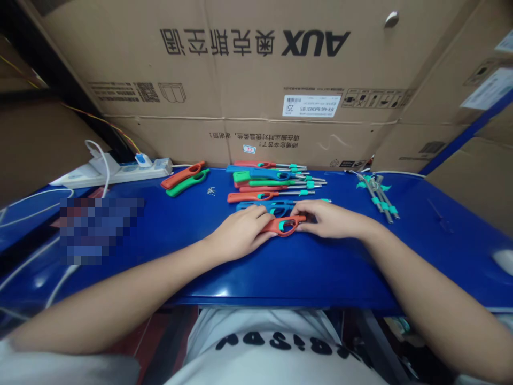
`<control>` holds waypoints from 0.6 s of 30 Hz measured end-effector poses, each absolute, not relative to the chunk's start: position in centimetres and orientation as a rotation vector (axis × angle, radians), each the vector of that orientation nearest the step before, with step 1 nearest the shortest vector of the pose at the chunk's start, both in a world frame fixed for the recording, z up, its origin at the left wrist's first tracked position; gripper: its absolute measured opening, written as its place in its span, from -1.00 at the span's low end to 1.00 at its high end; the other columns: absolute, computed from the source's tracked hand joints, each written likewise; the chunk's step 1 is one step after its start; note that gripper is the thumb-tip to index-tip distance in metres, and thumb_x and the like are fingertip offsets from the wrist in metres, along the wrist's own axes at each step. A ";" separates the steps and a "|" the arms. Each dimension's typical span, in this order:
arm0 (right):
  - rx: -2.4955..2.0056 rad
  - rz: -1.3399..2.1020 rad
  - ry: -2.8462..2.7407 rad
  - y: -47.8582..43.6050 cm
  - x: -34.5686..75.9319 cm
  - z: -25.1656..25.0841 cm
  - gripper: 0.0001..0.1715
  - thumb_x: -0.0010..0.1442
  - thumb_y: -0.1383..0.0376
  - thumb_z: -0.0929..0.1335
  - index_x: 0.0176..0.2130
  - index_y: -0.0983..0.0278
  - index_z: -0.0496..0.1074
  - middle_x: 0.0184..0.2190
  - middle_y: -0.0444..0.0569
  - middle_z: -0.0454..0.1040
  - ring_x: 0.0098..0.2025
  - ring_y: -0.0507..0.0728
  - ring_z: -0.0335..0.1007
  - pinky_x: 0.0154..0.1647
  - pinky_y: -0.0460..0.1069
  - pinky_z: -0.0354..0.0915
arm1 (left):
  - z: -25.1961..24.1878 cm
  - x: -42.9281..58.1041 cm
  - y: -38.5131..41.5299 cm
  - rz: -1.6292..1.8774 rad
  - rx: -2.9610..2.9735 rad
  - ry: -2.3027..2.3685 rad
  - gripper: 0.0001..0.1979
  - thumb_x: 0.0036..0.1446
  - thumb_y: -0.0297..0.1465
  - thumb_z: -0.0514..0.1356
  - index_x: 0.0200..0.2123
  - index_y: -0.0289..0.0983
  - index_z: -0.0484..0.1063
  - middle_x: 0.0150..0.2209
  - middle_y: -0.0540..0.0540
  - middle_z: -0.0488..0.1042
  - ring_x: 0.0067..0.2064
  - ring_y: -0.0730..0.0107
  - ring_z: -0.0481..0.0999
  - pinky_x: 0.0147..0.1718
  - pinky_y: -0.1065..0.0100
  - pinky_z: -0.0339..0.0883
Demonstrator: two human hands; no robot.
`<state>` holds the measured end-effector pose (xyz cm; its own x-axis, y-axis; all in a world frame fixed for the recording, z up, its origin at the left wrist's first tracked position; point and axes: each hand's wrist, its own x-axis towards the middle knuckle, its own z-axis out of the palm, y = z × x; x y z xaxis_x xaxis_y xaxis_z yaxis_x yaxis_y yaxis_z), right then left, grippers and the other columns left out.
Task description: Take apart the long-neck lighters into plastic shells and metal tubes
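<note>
Low over the blue table, my left hand [240,230] grips the rear of an orange gas lighter [287,225] with a teal trigger. My right hand [331,218] pinches the front end of that lighter between thumb and fingers. Whether a metal tube sits in that end is hidden by my fingers. Just behind my hands lies a blue lighter [256,204], partly covered. Beyond it is a pile of red, green and blue lighters, including a red lighter [246,198], their metal tubes pointing right.
Metal tubes with teal triggers [380,195] lie in a bundle at right. An orange handle [182,175] and a green handle [186,184] rest at left, near small pins [210,190]. A power strip [120,174] and a cardboard wall [240,80] stand behind.
</note>
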<state>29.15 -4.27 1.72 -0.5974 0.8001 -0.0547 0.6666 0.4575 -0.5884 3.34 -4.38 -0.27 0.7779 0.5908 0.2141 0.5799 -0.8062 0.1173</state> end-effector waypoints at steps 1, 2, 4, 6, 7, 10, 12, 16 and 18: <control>-1.262 0.887 -2.462 -4.1 29.5 1.8 -0.81 0.22 0.19 0.36 -0.20 0.26 0.44 -0.23 0.00 0.54 -0.22 0.15 0.41 -0.18 0.03 0.31 | -0.3 3.4 -4.3 0.393 2.901 0.955 -0.67 0.43 -0.18 0.04 0.00 -0.28 0.43 -0.09 -0.19 0.50 -0.04 0.12 0.52 -0.07 0.19 0.43; -1.257 0.924 -2.432 -3.9 29.6 1.9 -0.80 0.23 0.19 0.34 -0.22 0.26 0.45 -0.27 -0.01 0.54 -0.25 0.14 0.41 -0.21 0.02 0.31 | -0.3 3.4 -4.3 0.417 2.876 0.947 -0.67 0.43 -0.18 0.05 -0.01 -0.28 0.43 -0.08 -0.19 0.50 -0.04 0.12 0.52 -0.07 0.18 0.43; -1.245 0.976 -2.345 -3.8 29.7 1.9 -0.80 0.24 0.18 0.33 -0.22 0.26 0.43 -0.34 -0.06 0.51 -0.33 0.10 0.37 -0.27 0.00 0.30 | -0.3 3.4 -4.2 0.491 2.807 0.941 -0.68 0.41 -0.17 0.07 -0.01 -0.27 0.44 -0.06 -0.21 0.50 -0.03 0.12 0.52 -0.05 0.17 0.43; -1.218 0.972 -2.267 -3.7 29.4 1.8 -0.82 0.24 0.20 0.32 -0.23 0.26 0.40 -0.39 -0.10 0.47 -0.37 0.08 0.33 -0.31 -0.02 0.29 | -0.3 3.3 -4.0 0.598 2.721 0.926 -0.71 0.40 -0.20 0.11 0.01 -0.27 0.44 -0.06 -0.21 0.50 -0.03 0.13 0.53 -0.04 0.18 0.43; -1.202 0.957 -2.237 -3.6 29.2 1.7 -0.83 0.24 0.20 0.31 -0.23 0.25 0.39 -0.39 -0.10 0.46 -0.37 0.07 0.33 -0.31 -0.03 0.29 | -0.4 3.3 -3.8 0.658 2.676 0.914 -0.72 0.39 -0.22 0.13 0.01 -0.26 0.44 -0.06 -0.20 0.51 -0.04 0.15 0.53 -0.03 0.18 0.43; -1.175 0.892 -2.166 -3.4 28.7 1.1 -0.80 0.22 0.17 0.33 -0.25 0.25 0.43 -0.35 -0.08 0.49 -0.31 0.10 0.38 -0.25 -0.01 0.32 | -0.5 3.3 -3.5 0.799 2.561 0.889 -0.73 0.35 -0.24 0.18 0.02 -0.25 0.45 -0.05 -0.18 0.55 -0.02 0.16 0.55 0.02 0.19 0.43; -1.190 0.900 -2.089 -3.3 28.6 0.8 -0.73 0.20 0.10 0.35 -0.25 0.26 0.46 -0.33 -0.05 0.53 -0.30 0.12 0.42 -0.23 0.01 0.34 | -0.6 3.4 -3.3 0.860 2.496 0.893 -0.71 0.33 -0.22 0.20 0.01 -0.26 0.46 -0.04 -0.18 0.56 0.00 0.15 0.56 0.04 0.18 0.42; -1.303 0.851 -2.035 -3.4 28.4 0.6 -0.60 0.22 0.00 0.36 -0.33 0.28 0.49 -0.46 -0.05 0.52 -0.44 0.10 0.38 -0.36 -0.01 0.29 | -0.6 3.5 -3.0 0.999 2.295 0.943 -0.67 0.34 -0.19 0.17 0.03 -0.27 0.46 0.00 -0.18 0.57 0.00 0.16 0.57 0.05 0.17 0.42; -1.350 0.693 -2.143 -3.6 28.4 0.6 -0.63 0.26 0.04 0.35 -0.35 0.28 0.51 -0.48 -0.06 0.52 -0.46 0.08 0.36 -0.40 -0.03 0.22 | -0.6 3.6 -2.7 1.072 2.152 0.958 -0.65 0.35 -0.15 0.14 0.04 -0.26 0.46 -0.01 -0.17 0.58 -0.01 0.17 0.57 0.04 0.18 0.42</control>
<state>28.38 -3.59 0.64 -0.3756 0.9148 0.1483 0.6545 0.3752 -0.6564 3.56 -2.72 -0.60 0.4290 0.7873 0.4428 0.3518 -0.5971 0.7209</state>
